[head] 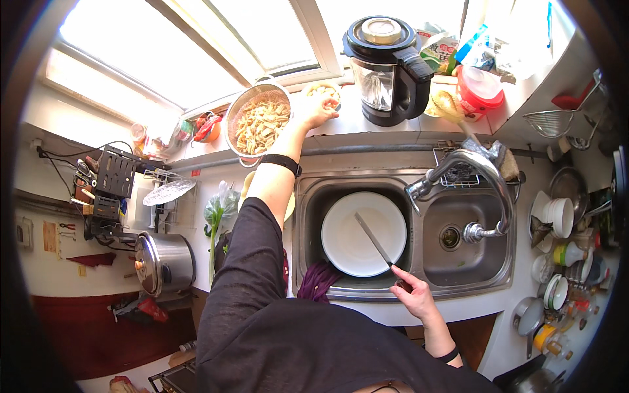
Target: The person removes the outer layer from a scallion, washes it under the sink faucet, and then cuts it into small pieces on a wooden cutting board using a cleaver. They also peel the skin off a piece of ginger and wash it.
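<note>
My right hand (416,295) grips the handle of a knife (374,239) near the front edge of the sink. The blade points up and left above a white round basin (361,221), which sits in the left sink bowl. My left arm stretches to the windowsill. There my left hand (317,114) is at a small bowl (308,90) of pale pieces, partly covering it; whether its fingers hold a piece is not clear. Left of that hand, a colander (234,115) carries many pale brown strips (260,125).
A blender (381,73) stands on the sill beside a red-lidded tub (479,96). The faucet (484,162) arches over the right sink bowl (464,265). Purple cloth-like strands (317,282) drape at the sink's left front corner. Bagged greens (218,211) and a steel pot (169,263) lie left.
</note>
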Motion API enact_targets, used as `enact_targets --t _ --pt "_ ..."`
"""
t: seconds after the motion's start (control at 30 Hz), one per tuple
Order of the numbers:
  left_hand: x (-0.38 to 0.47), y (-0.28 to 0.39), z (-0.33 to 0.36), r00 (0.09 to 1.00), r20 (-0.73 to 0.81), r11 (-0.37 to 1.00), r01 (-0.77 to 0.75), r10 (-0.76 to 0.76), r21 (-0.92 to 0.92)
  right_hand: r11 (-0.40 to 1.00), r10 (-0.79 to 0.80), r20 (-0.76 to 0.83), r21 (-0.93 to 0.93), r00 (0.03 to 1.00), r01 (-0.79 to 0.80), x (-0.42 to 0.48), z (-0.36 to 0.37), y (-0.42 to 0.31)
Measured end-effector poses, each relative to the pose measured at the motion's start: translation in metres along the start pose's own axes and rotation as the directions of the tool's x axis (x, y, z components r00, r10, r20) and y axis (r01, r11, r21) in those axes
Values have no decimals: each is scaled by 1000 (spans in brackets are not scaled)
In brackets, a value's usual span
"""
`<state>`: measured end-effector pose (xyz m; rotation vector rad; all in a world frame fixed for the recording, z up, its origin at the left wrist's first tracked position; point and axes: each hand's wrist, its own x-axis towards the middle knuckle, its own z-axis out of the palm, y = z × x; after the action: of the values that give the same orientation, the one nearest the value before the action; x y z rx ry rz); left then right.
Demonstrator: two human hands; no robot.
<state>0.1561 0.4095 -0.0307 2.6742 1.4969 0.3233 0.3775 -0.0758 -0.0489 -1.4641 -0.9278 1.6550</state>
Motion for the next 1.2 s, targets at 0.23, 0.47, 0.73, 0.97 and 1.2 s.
enact_targets --t 0.23,0.47,0.73,0.97,1.2 --pt "-5 -7 9 986 52 945 164 -156 -284 1000 0 -12 20 1000 0 -5 -2 10" --pt "-7 -6 1 916 237 38 263 -325 -964 999 -32 -18 -40 999 31 -10 -3 18" --pt "-119 37 -58 906 386 -418 287 -172 -862 998 -64 -39 -8 997 64 -14 11 13" --pt "-349 37 -38 762 627 -485 492 -161 -723 992 -124 -53 -25 991 123 -24 51 4" --pt "-555 -8 -43 513 615 -346 527 -599 -776 986 -111 153 -107 982 128 -23 152 13"
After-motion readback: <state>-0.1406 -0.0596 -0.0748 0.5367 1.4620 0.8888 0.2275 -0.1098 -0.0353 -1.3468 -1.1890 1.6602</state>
